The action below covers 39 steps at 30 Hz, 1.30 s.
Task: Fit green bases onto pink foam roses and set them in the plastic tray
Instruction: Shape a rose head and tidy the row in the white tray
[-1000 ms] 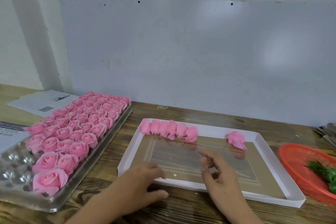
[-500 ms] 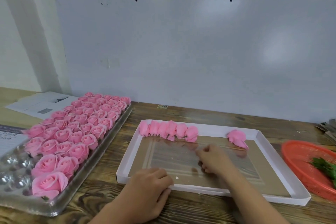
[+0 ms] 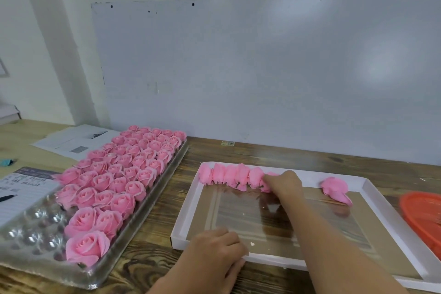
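A person's left hand (image 3: 216,247), fingers curled over the white tray (image 3: 372,188) rim, is steadying it while right hand (image 3: 284,184) fingertips are closing on the row-end pink rose (image 3: 267,182), seemingly straightening it.

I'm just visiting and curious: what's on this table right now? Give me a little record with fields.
Big tray: clear plastic tray at left, mostly filled with upright pink roses; near cells bare
White box lid: white tray in the middle, holding a row of roses on their sides along the far edge, plus one rose apart at right
Right hand: right hand at the row's right end, touching the last rose
Left hand: left hand on the white tray's near edge
Red basket: red basket at far right
Papers: papers at left
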### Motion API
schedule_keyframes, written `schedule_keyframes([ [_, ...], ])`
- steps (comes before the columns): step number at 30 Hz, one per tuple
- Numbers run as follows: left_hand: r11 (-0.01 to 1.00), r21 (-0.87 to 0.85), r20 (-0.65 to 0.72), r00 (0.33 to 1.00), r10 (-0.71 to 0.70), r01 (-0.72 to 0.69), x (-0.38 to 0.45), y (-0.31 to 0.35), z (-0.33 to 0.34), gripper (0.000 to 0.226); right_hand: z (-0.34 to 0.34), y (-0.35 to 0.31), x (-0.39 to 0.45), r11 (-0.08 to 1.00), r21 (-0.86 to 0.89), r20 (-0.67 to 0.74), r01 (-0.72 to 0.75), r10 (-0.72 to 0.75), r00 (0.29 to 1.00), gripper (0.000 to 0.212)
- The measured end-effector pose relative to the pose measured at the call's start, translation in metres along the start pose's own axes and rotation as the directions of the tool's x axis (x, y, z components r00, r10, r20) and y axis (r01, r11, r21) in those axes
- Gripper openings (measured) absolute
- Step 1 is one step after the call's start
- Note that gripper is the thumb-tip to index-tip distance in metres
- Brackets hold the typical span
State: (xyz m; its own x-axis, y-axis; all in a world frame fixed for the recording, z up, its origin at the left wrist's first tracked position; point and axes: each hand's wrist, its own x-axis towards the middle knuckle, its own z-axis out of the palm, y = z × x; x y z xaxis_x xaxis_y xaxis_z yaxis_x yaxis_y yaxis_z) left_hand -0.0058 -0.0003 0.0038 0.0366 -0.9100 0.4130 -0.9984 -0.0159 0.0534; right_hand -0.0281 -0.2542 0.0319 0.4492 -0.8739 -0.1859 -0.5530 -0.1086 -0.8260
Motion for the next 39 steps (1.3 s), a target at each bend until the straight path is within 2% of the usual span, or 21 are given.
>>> schedule_keyframes([
  [2,1.0,-0.004,-0.005,1.0,0.003,-0.003,0.0,0.0,0.001,0.004,-0.002,-0.002,-0.002,0.999,0.023,0.005,-0.025,0.025,1.0,0.018],
  [5,1.0,-0.003,-0.014,1.0,-0.002,0.002,0.0,0.0,0.002,0.004,-0.006,-0.003,-0.005,0.995,0.078,0.004,-0.064,0.064,0.998,0.017],
  [10,0.999,0.028,-0.036,0.999,0.019,-0.018,0.001,-0.001,0.001,0.002,-0.018,0.006,-0.011,0.952,0.303,0.074,-0.05,0.029,0.997,0.019],
  [12,0.999,0.033,-0.035,0.999,0.013,-0.012,0.003,-0.001,0.002,0.003,-0.028,0.014,-0.017,0.916,0.395,0.123,-0.066,0.019,0.992,0.015],
  [15,1.0,0.013,-0.029,0.999,-0.024,0.024,0.005,0.002,0.003,0.008,-0.045,0.028,-0.035,0.857,0.491,0.27,-0.152,0.017,0.963,0.009],
  [17,0.996,-0.041,-0.035,0.996,-0.079,0.077,0.004,0.005,0.002,0.015,-0.058,0.036,-0.05,0.827,0.529,0.358,-0.189,-0.016,0.934,0.004],
  [19,0.978,-0.151,-0.061,0.986,-0.152,0.141,0.003,0.006,0.0,0.022,-0.072,0.044,-0.064,0.824,0.542,0.409,-0.168,-0.084,0.909,0.01],
  [22,0.873,-0.385,-0.043,0.939,-0.34,0.299,0.004,0.009,-0.007,0.031,-0.089,0.05,-0.08,0.827,0.557,0.454,-0.084,-0.218,0.864,0.024],
  [24,0.776,-0.51,-0.025,0.895,-0.445,0.371,0.015,0.014,-0.014,0.04,-0.093,0.05,-0.091,0.826,0.563,0.441,0.02,-0.321,0.838,0.023],
  [26,0.656,-0.615,0.07,0.858,-0.508,0.438,0.033,0.019,-0.021,0.065,-0.092,0.05,-0.097,0.836,0.525,0.391,0.157,-0.401,0.828,0.024],
  [27,0.588,-0.669,0.15,0.857,-0.493,0.455,0.043,0.022,-0.023,0.073,-0.089,0.05,-0.098,0.842,0.493,0.358,0.22,-0.427,0.831,0.028],
  [28,0.518,-0.727,0.231,0.872,-0.431,0.45,0.053,0.025,-0.024,0.073,-0.086,0.05,-0.099,0.843,0.464,0.327,0.271,-0.447,0.832,0.032],
  [30,0.385,-0.809,0.344,0.888,-0.304,0.445,0.072,0.033,-0.02,0.054,-0.081,0.051,-0.1,0.83,0.435,0.299,0.349,-0.499,0.813,0.036],
  [31,0.352,-0.817,0.371,0.884,-0.283,0.456,0.079,0.037,-0.017,0.046,-0.078,0.051,-0.101,0.818,0.428,0.291,0.385,-0.528,0.798,0.037],
  [34,0.278,-0.847,0.369,0.878,-0.305,0.453,0.089,0.044,-0.006,0.031,-0.074,0.054,-0.099,0.788,0.429,0.226,0.442,-0.567,0.792,0.033],
  [39,0.17,-0.893,0.326,0.86,-0.394,0.416,0.095,0.041,0.004,0.029,-0.068,0.056,-0.099,0.728,0.475,0.108,0.495,-0.606,0.788,0.031],
])
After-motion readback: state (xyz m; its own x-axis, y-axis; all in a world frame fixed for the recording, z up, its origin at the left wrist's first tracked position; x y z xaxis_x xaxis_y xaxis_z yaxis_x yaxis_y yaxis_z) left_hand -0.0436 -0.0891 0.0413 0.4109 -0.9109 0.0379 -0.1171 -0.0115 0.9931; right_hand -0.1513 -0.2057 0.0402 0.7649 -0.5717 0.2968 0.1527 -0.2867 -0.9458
